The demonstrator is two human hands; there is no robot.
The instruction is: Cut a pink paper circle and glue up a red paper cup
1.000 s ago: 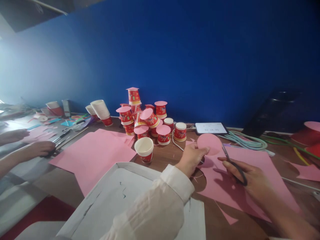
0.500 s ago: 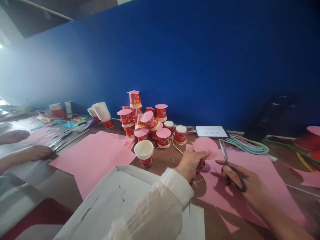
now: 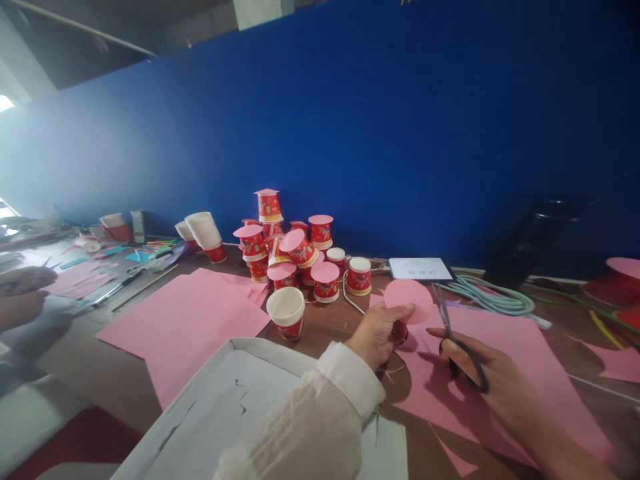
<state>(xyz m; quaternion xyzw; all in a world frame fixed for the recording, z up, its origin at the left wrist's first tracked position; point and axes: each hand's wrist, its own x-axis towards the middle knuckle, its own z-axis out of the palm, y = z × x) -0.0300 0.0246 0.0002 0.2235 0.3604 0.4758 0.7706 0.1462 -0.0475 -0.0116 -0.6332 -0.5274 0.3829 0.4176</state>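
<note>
Between thumb and fingers my left hand pinches a round pink paper disc by its near edge. My right hand grips a pair of scissors by the black handles, fingers through the loops. The metal blades point up and away, just right of the disc; whether they touch it I cannot tell. Under both hands lies a large pink paper sheet with a curved cut in its left side. A thin pink offcut rests by its near edge.
Red paper cups topped with pink discs are stacked by the blue partition. One open cup stands nearer. A white box lid lies in front, a tablet behind. Another person's hands are at far left.
The camera view has shifted slightly, so the scene sits a little lower. My hands keep their holds on the disc and scissors. The other person's hands have moved back leftward, off the tool.
</note>
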